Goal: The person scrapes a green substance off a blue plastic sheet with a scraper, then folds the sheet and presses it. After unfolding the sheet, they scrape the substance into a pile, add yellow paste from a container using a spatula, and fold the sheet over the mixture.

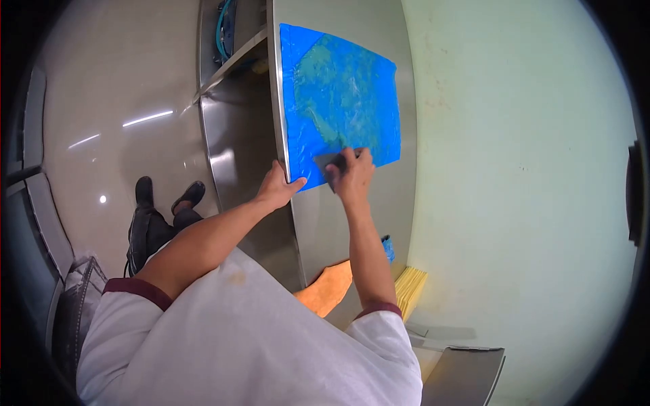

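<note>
A blue plastic sheet (pixel 387 101) lies on the steel table, with a patchy green smear (pixel 338 81) over much of its far part. My right hand (pixel 353 177) is closed around a dark, flat scraper (pixel 330 162), whose blade rests low over the sheet's near part, just below the smear. At the table's left edge, my left hand (pixel 276 187) grips the sheet's near corner, thumb on top and fingers curled down over the edge. Several creases run through the blue plastic near both hands.
The steel table (pixel 342 220) stands along a pale wall (pixel 514 135), with open shelving under its left side. An orange piece (pixel 328 287) and a yellow folded stack (pixel 409 291) lie near my right arm. A small blue item (pixel 387 248) sits beside them. Glossy floor (pixel 101 135) spreads leftward.
</note>
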Demonstrator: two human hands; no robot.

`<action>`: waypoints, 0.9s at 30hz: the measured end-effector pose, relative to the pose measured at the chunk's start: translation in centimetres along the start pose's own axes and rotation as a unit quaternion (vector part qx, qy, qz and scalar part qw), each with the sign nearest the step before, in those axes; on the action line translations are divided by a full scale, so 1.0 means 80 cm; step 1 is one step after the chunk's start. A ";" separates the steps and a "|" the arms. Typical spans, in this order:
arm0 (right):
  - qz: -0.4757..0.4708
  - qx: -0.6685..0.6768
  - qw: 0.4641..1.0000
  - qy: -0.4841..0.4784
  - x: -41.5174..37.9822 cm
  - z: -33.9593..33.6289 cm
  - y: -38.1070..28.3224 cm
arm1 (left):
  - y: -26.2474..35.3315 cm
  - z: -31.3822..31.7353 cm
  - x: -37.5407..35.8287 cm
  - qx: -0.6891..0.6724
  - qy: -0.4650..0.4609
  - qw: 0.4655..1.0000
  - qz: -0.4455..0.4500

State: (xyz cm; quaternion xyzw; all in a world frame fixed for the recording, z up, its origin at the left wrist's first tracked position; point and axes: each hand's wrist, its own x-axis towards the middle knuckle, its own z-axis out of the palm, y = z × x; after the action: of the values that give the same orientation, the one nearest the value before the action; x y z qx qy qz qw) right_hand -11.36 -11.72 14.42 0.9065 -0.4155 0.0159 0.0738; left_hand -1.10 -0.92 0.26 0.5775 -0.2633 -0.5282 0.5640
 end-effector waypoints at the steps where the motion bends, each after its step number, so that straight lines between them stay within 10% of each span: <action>1: 0.013 -0.007 1.000 0.020 0.009 0.013 0.015 | -0.005 0.001 0.002 -0.004 0.002 1.000 0.000; 27: -0.090 0.085 0.992 -0.004 -0.034 -0.004 -0.045 | -0.003 0.002 0.001 -0.021 0.013 0.999 0.023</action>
State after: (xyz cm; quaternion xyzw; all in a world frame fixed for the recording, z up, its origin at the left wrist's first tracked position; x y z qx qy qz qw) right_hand -10.42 -7.30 14.02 0.9432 -0.3296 0.0409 -0.0038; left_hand -1.27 -1.00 0.02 0.5665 -0.2578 -0.5128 0.5913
